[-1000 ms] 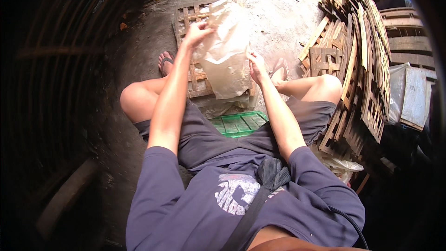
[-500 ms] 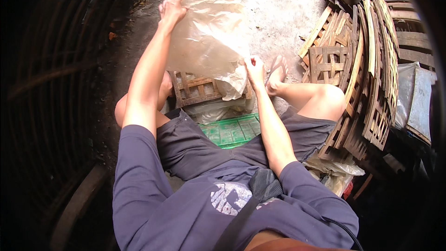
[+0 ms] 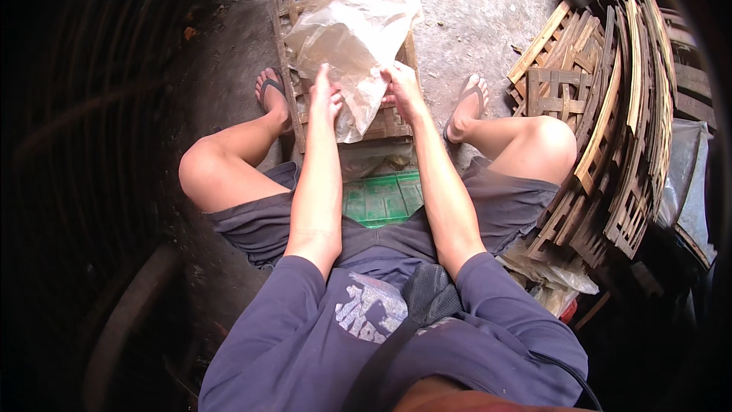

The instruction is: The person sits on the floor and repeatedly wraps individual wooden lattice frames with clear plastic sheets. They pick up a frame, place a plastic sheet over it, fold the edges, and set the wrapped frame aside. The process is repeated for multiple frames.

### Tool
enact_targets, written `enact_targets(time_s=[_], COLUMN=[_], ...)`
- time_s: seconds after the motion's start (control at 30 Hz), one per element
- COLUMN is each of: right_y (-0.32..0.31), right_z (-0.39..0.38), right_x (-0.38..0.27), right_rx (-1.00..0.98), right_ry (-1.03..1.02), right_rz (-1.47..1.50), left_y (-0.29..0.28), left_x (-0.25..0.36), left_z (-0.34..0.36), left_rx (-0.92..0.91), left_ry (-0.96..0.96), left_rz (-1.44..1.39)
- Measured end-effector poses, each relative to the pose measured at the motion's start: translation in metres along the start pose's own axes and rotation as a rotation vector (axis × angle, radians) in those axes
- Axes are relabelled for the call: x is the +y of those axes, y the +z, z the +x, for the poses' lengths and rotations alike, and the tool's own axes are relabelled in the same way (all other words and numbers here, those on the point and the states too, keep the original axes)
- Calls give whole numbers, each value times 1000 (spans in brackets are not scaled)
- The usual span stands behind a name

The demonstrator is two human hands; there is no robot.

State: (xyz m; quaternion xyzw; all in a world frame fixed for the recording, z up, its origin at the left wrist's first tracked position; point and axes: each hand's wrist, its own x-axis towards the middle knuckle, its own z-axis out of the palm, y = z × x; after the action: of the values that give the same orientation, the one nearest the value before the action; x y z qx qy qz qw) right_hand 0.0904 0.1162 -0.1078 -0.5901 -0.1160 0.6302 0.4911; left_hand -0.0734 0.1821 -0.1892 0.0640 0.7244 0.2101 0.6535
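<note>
A crumpled, clear plastic sheet lies loosely over a brown slatted wooden panel on the ground between my feet. Its narrow lower end hangs down between my hands. My left hand is at the sheet's left edge, fingers apart and the index stretched upward, with no clear grip. At the right edge, my right hand has its thumb and fingers closed on the plastic. The sheet partly hides those fingertips.
A green plastic crate sits close to me, below the panel. Stacked woven bamboo panels rise at the right, beside a crumpled plastic bag. My sandalled feet stand on both sides of the panel, on the concrete floor.
My left hand has come down and inward from the far left, letting go of the sheet's corner. My right hand moved slightly up, and the sheet has settled over the panel, which shows more.
</note>
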Motion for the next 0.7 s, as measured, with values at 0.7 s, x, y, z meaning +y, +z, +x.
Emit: enact_targets(time_s=[0.7], right_y=[-24], right_z=[-4], right_x=[24], right_rx=[-389], right_ry=[-119], right_rz=[669], left_y=[-50], left_x=[132], left_z=[-287], left_rx=[-703], left_ry=[665], left_rz=[72])
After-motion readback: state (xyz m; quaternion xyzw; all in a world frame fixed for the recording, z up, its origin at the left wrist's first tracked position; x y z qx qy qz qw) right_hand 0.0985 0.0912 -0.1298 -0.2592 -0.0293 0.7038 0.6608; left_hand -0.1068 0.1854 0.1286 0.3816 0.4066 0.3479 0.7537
